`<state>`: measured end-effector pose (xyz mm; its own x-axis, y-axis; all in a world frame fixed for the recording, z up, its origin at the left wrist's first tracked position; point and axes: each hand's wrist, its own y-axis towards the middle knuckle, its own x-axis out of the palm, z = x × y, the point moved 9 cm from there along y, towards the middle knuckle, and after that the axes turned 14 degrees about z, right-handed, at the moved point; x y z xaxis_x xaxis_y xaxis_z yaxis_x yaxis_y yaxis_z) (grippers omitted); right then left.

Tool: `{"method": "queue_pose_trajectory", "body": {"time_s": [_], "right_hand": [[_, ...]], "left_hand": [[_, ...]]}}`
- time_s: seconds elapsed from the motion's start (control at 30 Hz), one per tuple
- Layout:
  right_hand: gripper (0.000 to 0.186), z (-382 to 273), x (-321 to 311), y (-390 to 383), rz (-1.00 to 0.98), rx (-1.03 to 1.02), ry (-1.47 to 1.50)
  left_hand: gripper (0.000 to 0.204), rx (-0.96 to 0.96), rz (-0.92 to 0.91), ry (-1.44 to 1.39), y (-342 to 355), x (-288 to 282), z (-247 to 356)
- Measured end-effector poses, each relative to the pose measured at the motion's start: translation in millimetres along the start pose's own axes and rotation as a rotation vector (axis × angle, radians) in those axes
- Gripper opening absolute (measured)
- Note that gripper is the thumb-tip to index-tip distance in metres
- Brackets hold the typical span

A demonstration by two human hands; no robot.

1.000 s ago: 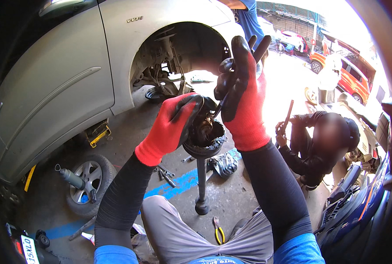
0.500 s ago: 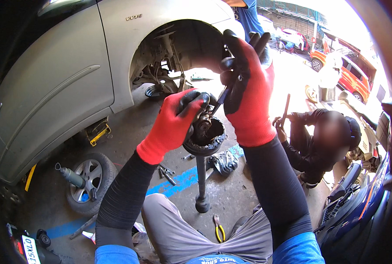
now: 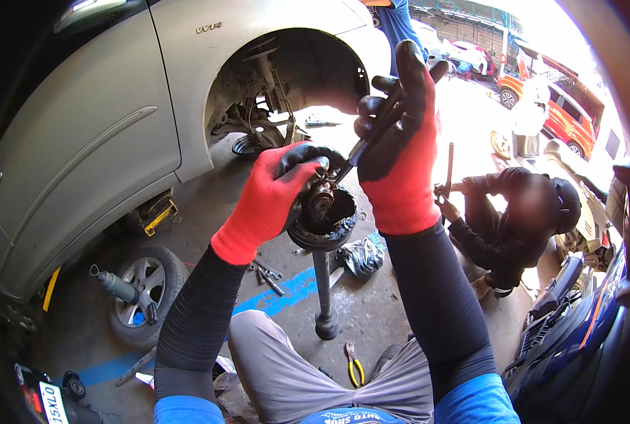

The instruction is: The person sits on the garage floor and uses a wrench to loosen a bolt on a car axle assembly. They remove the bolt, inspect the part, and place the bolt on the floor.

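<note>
A drive axle (image 3: 322, 279) stands upright in front of me, its greasy cup-shaped joint housing (image 3: 343, 225) at the top. My left hand (image 3: 269, 191), in a red and black glove, is closed around a grease-coated round joint piece (image 3: 320, 201) at the mouth of that cup. My right hand (image 3: 403, 141), gloved alike, grips a slim dark tool (image 3: 357, 151) with a thin tip, possibly a screwdriver or pick. The tip touches or nearly touches the joint piece beside my left fingers. The black fingers hide part of the joint piece and much of the tool's handle.
A silver car (image 3: 96, 120) with a bare wheel arch stands ahead. A removed wheel (image 3: 145, 283), wrenches (image 3: 267, 275), yellow-handled pliers (image 3: 354, 364) and a crumpled plastic bag (image 3: 361, 258) lie on the floor. A co-worker (image 3: 513, 219) crouches at right, holding a rod.
My left hand and the joint piece have shifted slightly left and down. The right hand has turned, showing more of the tool, with its fingers repositioned.
</note>
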<state>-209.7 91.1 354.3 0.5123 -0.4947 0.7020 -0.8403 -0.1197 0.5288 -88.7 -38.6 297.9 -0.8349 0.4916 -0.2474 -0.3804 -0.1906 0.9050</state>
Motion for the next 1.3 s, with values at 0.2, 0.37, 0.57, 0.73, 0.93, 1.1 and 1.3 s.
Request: {"method": "queue_pose_trajectory", "body": {"time_s": [0.2, 0.37, 0.57, 0.73, 0.93, 1.1, 1.3], "right_hand": [[0.058, -9.3, -9.4, -9.0, 0.028, -0.385, -0.17], [0.082, -5.1, -21.6, -19.4, 0.084, -0.395, -0.037], [0.068, -4.6, -35.5, -29.9, 0.305, -0.211, 0.156], [0.069, -1.8, -39.1, -26.8, 0.425, -0.1, 0.153], [0.064, 10.1, -16.1, -7.2, 0.183, 0.192, 0.091], [0.061, -16.2, 4.0, -4.1, 0.109, -0.12, -0.067], [0.045, -28.1, -1.9, -6.4, 0.143, -0.156, -0.097]], "left_hand": [[0.032, -0.032, 0.033, -0.025, -3.0, -1.4, 1.2], [0.03, 0.4, 0.02, 0.341, -4.9, -2.4, 27.7], [0.031, 0.327, 0.02, 0.316, -3.3, -3.4, 22.9], [0.035, 0.322, 0.018, 0.315, -3.5, -5.8, 29.3], [0.033, 0.33, -0.008, 0.287, -3.3, -6.0, 29.1], [0.035, 0.325, -0.032, 0.267, -4.8, -1.8, 24.2], [0.037, 0.34, -0.041, 0.285, -4.2, 0.0, 25.0]]}}
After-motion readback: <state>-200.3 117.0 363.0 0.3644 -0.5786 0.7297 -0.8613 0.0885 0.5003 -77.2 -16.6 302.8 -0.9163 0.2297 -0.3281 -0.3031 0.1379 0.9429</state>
